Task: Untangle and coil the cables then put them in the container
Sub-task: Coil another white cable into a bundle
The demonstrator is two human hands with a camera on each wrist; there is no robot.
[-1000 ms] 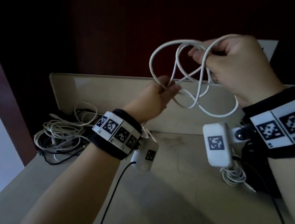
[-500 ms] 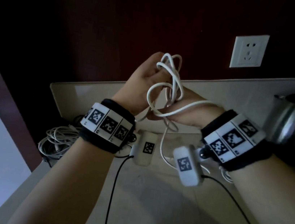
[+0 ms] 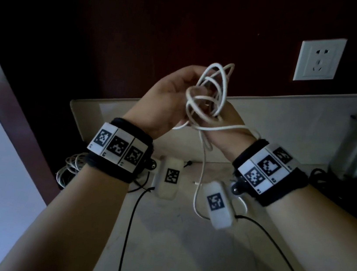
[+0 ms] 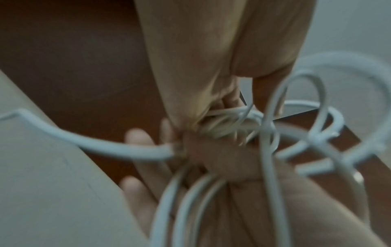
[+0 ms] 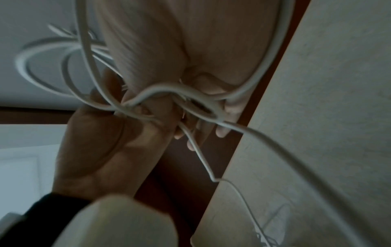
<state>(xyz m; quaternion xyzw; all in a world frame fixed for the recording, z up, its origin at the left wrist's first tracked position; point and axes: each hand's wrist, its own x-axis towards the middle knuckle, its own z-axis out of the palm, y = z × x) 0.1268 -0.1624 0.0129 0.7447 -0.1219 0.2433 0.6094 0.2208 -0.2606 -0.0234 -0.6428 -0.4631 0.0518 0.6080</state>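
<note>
Looping white cable (image 3: 211, 94) bunched between both hands' grip

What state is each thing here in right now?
Thin white cable: looped, held in the air by both hands, one end dangling.
Left hand: fingers curled round the loops.
Right hand: gripping the cable from below.
Tangled pile of white and black cables: lying loose on the counter.
White wall socket: nothing plugged in.
</note>
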